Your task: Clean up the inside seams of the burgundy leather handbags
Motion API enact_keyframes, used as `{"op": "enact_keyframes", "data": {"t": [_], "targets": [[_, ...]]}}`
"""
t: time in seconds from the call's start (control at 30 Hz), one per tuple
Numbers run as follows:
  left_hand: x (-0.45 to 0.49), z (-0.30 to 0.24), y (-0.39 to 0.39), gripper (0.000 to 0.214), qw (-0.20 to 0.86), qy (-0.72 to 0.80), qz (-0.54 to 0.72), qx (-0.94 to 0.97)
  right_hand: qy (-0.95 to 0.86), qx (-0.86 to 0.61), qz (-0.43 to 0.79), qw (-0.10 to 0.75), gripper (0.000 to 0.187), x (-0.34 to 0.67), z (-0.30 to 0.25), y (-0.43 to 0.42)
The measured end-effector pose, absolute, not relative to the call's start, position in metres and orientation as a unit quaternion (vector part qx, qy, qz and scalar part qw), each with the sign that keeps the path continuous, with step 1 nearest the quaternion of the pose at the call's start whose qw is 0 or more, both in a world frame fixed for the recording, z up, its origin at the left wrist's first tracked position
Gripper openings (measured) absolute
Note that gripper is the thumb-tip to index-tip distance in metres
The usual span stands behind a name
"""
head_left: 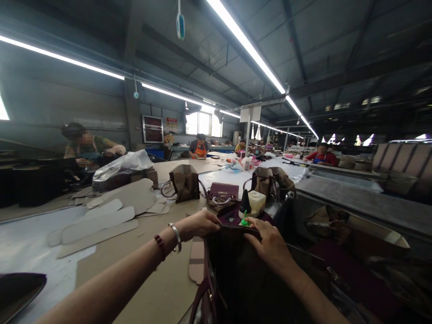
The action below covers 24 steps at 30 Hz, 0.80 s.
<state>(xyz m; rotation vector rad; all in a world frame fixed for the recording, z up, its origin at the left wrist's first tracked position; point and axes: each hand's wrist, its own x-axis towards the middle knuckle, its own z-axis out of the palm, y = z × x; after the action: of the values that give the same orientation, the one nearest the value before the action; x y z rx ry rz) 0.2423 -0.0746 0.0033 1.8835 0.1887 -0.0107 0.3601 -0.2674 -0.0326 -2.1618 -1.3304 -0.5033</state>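
Note:
A dark handbag (243, 270) stands upright in front of me, its mouth facing me and its inside in shadow. My left hand (201, 223), with a silver bangle and a bead bracelet at the wrist, pinches the far rim at its left end. Farther right along that rim, my right hand (270, 240) grips the edge between thumb and fingers. Just beyond the rim are a bright green nozzle (245, 220), a black cone-shaped tip (245, 203) and a yellowish-white plastic bottle (257, 202). Part of a maroon strap (202, 297) shows at the bag's left side.
Cut beige panels (131, 198) lie piled on the left. Brown bags (185, 183) and a maroon handbag (222, 194) stand farther back. A plastic-wrapped bundle (123, 168) sits beyond the panels. Co-workers (199, 146) sit at the surrounding tables. More bag parts (364, 234) lie at the right.

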Motion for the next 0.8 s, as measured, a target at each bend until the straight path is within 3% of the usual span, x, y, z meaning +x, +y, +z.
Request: {"op": "enact_keyframes", "data": {"t": [0.13,0.23,0.8], "targets": [[0.237,0.006,-0.076,0.029,0.583,0.089,-0.004,0.808,-0.526,-0.732,-0.345,0.263,0.016,0.351,-0.038,-0.258],[0.233,0.008,-0.078,0.028,0.581,0.093,-0.005,0.808,-0.542,-0.7,-0.397,0.245,0.014,0.347,-0.039,-0.249],[0.23,0.009,-0.081,0.024,0.564,0.101,0.002,0.82,-0.555,-0.68,-0.443,0.181,0.015,0.338,-0.038,-0.242]]}}
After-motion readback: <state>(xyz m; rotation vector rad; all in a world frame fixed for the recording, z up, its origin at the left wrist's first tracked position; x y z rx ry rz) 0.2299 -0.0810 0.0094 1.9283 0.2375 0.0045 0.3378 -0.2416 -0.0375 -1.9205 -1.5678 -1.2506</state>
